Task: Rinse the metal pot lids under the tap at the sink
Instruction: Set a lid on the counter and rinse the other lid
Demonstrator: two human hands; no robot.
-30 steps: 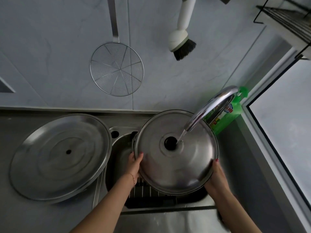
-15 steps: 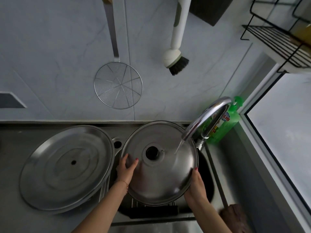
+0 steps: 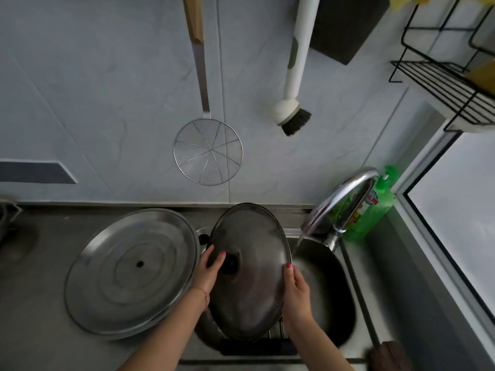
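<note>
I hold a round metal pot lid (image 3: 251, 277) tilted on edge over the sink (image 3: 334, 298). My left hand (image 3: 210, 269) grips its left side near the dark centre hole, and my right hand (image 3: 296, 287) grips its right rim. The curved chrome tap (image 3: 340, 199) runs; its stream falls just right of the lid's rim into the basin. A second, larger metal lid (image 3: 131, 271) lies flat on the counter to the left, its right edge touching the sink's rim.
A green dish-soap bottle (image 3: 375, 210) stands behind the tap. A wire skimmer (image 3: 208, 151) and a white brush (image 3: 292, 113) hang on the wall. A black wire shelf (image 3: 442, 81) juts out upper right. A brown object (image 3: 385, 356) lies at the sink's front right corner.
The lid has tipped from facing up to standing on edge and shifted left, so the stream now misses its face. The camera view has lifted, showing more wall.
</note>
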